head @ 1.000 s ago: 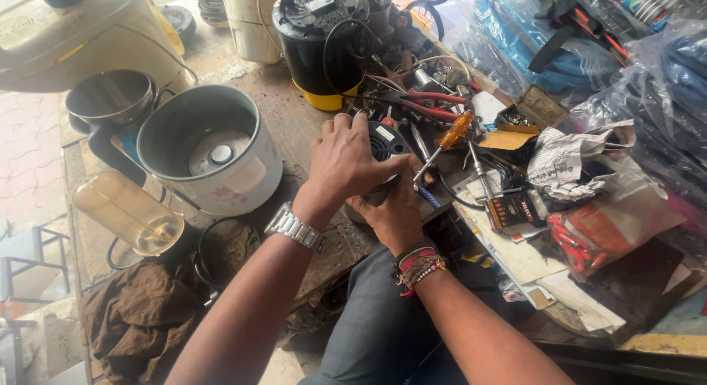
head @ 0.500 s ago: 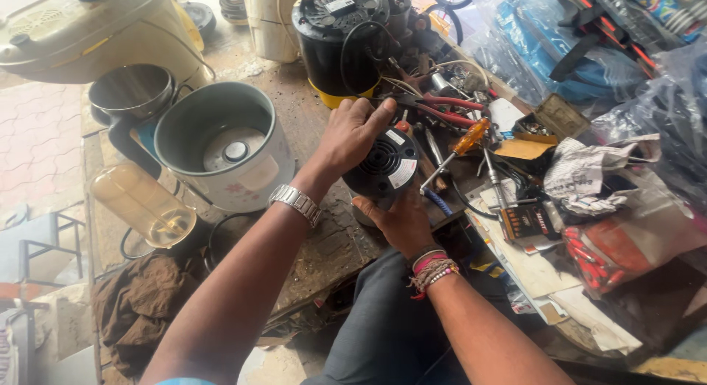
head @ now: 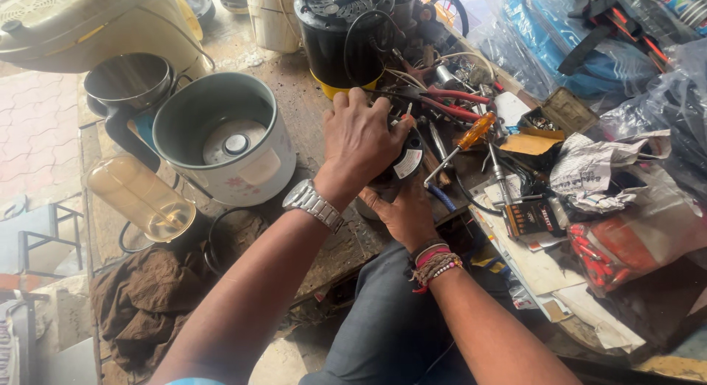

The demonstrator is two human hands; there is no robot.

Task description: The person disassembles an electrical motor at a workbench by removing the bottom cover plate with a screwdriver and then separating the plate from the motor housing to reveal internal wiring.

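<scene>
Fingers of the left hand [head: 361, 138] now cover the black motor [head: 401, 164], right hand [head: 401, 215] still cupping it beneath

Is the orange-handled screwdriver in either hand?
No, the orange-handled screwdriver lies loose on the cluttered bench, while both hands clasp the small black motor part.

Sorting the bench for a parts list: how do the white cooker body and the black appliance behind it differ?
The white cooker body stands open, its grey well showing; the black appliance is closed on top. The cooker is pale with a flower print; the appliance is black with a yellow base. Both are round and upright.
</scene>
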